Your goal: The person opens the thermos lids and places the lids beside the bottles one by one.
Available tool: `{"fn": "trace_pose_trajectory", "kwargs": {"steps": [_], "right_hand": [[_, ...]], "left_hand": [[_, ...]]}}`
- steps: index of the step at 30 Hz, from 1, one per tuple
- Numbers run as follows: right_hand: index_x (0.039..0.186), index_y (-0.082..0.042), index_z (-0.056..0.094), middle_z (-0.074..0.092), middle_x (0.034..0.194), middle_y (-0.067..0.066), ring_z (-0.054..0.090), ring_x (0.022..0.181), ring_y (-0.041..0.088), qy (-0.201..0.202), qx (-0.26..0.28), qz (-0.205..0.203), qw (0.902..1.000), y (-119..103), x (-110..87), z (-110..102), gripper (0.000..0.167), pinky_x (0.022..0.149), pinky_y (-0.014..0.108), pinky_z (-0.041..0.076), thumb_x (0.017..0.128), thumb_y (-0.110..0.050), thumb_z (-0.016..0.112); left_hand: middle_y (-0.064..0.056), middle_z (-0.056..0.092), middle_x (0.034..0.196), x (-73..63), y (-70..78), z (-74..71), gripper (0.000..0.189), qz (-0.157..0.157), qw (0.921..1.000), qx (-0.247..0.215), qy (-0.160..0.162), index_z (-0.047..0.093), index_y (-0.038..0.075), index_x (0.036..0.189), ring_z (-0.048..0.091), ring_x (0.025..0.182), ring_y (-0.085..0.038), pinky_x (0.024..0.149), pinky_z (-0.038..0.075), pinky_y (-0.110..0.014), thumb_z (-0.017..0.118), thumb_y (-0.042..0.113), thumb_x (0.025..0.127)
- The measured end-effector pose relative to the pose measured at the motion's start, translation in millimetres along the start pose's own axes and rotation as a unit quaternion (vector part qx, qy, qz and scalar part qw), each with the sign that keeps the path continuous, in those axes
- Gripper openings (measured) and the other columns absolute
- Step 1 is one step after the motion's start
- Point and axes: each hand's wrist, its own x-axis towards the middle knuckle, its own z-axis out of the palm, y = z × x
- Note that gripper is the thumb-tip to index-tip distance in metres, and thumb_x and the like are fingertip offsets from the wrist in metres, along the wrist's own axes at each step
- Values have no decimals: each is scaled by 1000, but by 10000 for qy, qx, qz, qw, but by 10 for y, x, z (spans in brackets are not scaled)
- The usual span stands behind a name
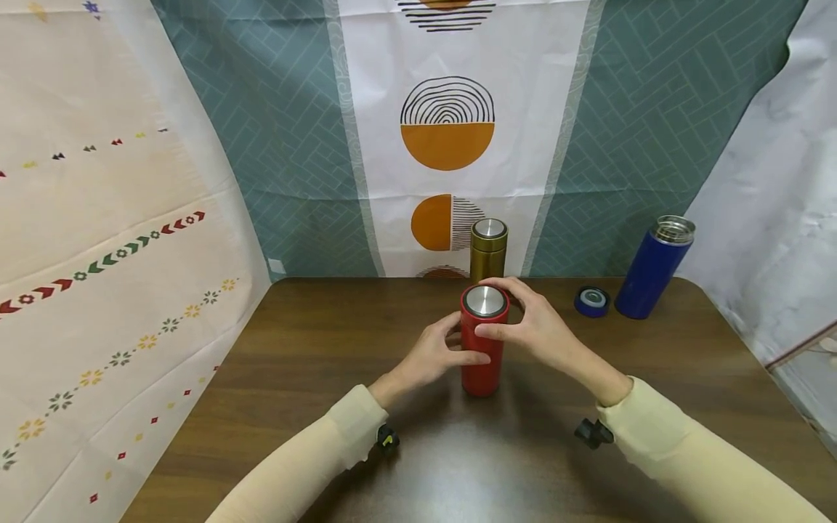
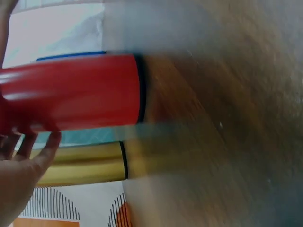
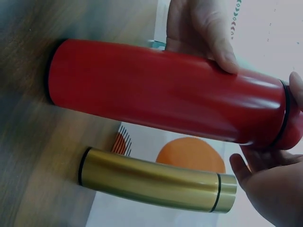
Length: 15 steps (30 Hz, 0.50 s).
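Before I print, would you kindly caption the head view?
Left hand grips red thermos, right hand its lid; gold thermos behind.

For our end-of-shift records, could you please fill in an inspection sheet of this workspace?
Surface: brown wood-grain table, with a bright reflection towards the front.
Job's things: red flask, roughly upright, its lid on; whether the base touches the table is hard to tell.
Clutter: gold flask with its top on, behind the red one; blue flask without its lid, a blue lid lying beside it.
Left hand: holds the red flask's body.
Right hand: fingers and thumb round the red flask's top end.
Cables: nothing seen.
Surroundings: teal and white patterned cloth behind; cream patterned cloth on the left.
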Motion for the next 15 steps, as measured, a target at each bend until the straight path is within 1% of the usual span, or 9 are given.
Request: {"fn": "trace_pose_trajectory", "kwargs": {"steps": [5,9,12,15], "right_hand": [[142,-17,61,64,136,2,54,130,27,-165,-81,-7,9998,11,41,-36,65,114,63,36,84,-29,88],[143,-19,60,64,135,1,56,128,26,-511,4,-87,9987,35,74,-98,64,112,62,39,85,-29,87],[144,-20,59,65,132,0,58,126,25,-864,259,-178,9958,61,113,-166,64,110,58,42,87,-25,86],[145,-21,57,66,132,1,59,124,25,-1264,647,-149,9898,91,152,-210,63,106,54,46,88,-21,84]], "left_hand": [[6,59,147,0,-40,-23,69,-6,9998,-97,-144,48,26,153,58,134,-21,112,46,-49,80,30,92],[5,59,147,4,-77,-7,69,68,9997,-172,-156,47,24,154,58,134,-21,113,46,-48,80,30,93],[4,59,147,24,-88,13,69,110,9996,-236,-144,46,23,154,57,135,-19,113,45,-46,80,28,93],[4,59,146,20,-104,30,69,123,9993,-346,-108,47,22,153,58,134,-19,113,46,-44,81,26,93]]}}
